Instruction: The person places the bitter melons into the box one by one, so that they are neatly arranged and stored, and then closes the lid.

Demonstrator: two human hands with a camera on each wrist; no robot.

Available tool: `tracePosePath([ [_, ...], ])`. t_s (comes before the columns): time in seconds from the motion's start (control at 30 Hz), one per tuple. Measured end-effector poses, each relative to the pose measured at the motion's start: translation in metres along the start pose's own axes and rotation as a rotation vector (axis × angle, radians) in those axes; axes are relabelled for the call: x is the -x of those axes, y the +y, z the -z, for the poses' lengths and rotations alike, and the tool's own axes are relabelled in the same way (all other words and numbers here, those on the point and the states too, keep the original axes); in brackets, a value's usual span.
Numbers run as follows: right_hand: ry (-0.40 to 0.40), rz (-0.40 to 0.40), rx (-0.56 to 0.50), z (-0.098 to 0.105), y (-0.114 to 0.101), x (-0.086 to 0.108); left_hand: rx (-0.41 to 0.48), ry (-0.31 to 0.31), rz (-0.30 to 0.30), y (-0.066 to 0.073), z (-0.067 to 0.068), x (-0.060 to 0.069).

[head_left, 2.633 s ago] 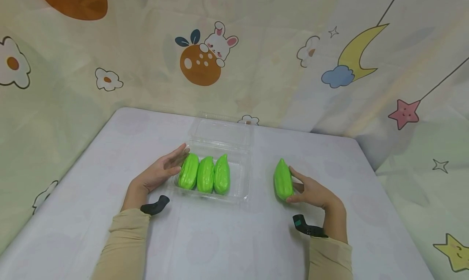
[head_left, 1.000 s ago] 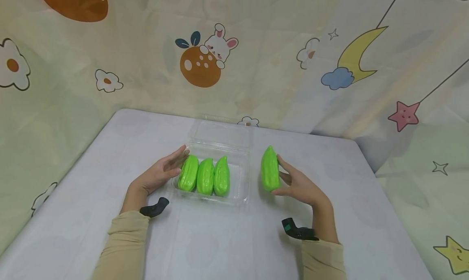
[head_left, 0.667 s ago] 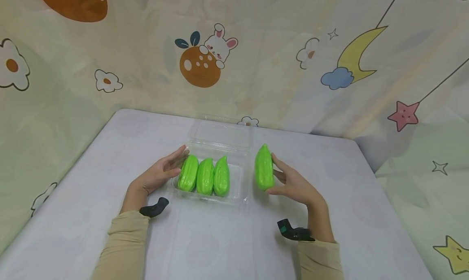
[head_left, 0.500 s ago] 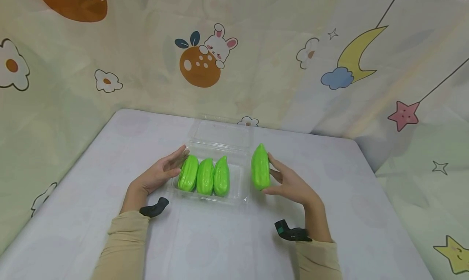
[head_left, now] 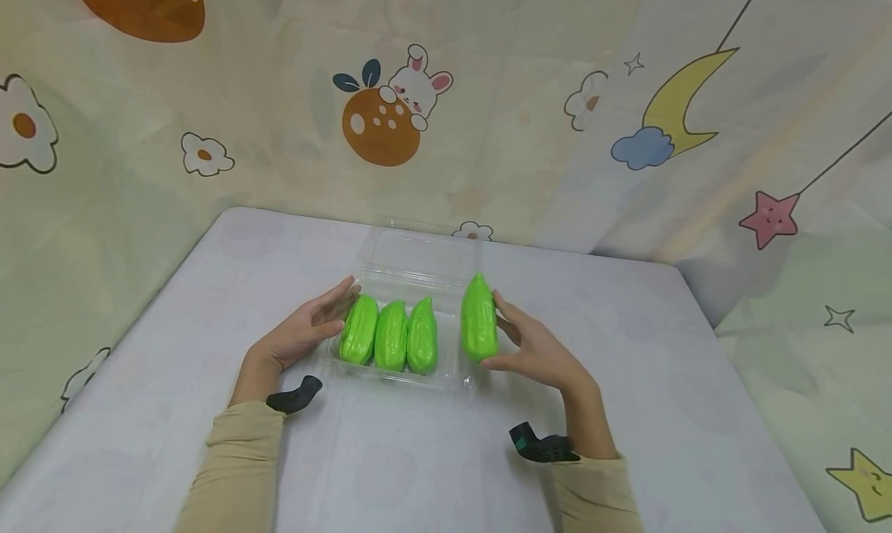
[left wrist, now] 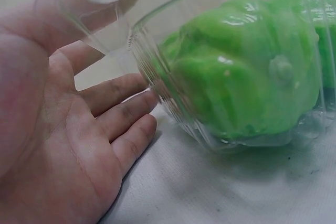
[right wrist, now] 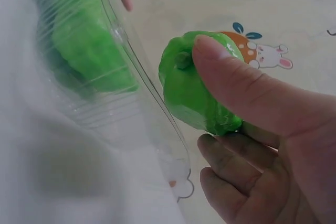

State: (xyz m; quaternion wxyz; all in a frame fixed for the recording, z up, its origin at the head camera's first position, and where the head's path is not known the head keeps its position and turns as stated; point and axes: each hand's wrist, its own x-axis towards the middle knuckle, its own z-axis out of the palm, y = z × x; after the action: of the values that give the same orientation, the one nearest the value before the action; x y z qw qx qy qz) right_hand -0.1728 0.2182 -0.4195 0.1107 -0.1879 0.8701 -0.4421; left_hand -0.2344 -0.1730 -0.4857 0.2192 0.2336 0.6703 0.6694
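Observation:
In the head view, three bright green, ridged bitter melons [head_left: 392, 335] lie side by side in a clear plastic clamshell box [head_left: 450, 339]. Its lid [head_left: 421, 252] is folded back, away from me. My left hand [head_left: 310, 320] rests against the box's left wall, fingers fairly straight; in the left wrist view the fingertips [left wrist: 142, 127] meet the clear side. My right hand [head_left: 533, 347] holds a fourth bitter melon [head_left: 478, 320] between thumb and fingers, raised at the box's right edge. In the right wrist view, my thumb [right wrist: 231, 74] presses on the melon's stem end.
The box stands on a white table [head_left: 404, 455]. Behind the table hangs a pale curtain [head_left: 502, 146] printed with cartoon figures. Dark wrist devices are strapped on both arms, such as the right wrist camera [head_left: 543, 444].
My right hand has lifted the bitter melon from the right side of the table and carried it left to the box's right edge. The left hand and the box have stayed put.

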Motion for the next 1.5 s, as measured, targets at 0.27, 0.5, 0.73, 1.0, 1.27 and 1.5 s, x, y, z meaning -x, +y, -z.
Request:
tracePosePath([
  [0.27, 0.012, 0.047, 0.051, -0.008, -0.007, -0.004, -0.007, -0.001, 0.001, -0.002, 0.0, -0.001],
  [0.5, 0.012, 0.031, 0.149, -0.02, -0.011, -0.008, 0.01, -0.009, -0.007, -0.005, 0.0, -0.003],
  [0.73, 0.02, -0.026, 0.254, -0.028, -0.02, -0.008, 0.018, -0.013, -0.011, -0.006, -0.001, -0.004],
  [1.0, 0.028, -0.128, 0.355, -0.038, -0.03, -0.011, 0.02, -0.017, -0.015, -0.006, -0.001, -0.004],
  [1.27, -0.013, -0.2, 0.44, -0.043, -0.042, -0.012, -0.013, -0.01, -0.003, -0.005, 0.001, -0.004],
  [1.5, -0.059, -0.206, 0.498, -0.043, -0.052, -0.016, 0.001, -0.007, 0.0, -0.004, 0.001, -0.002],
])
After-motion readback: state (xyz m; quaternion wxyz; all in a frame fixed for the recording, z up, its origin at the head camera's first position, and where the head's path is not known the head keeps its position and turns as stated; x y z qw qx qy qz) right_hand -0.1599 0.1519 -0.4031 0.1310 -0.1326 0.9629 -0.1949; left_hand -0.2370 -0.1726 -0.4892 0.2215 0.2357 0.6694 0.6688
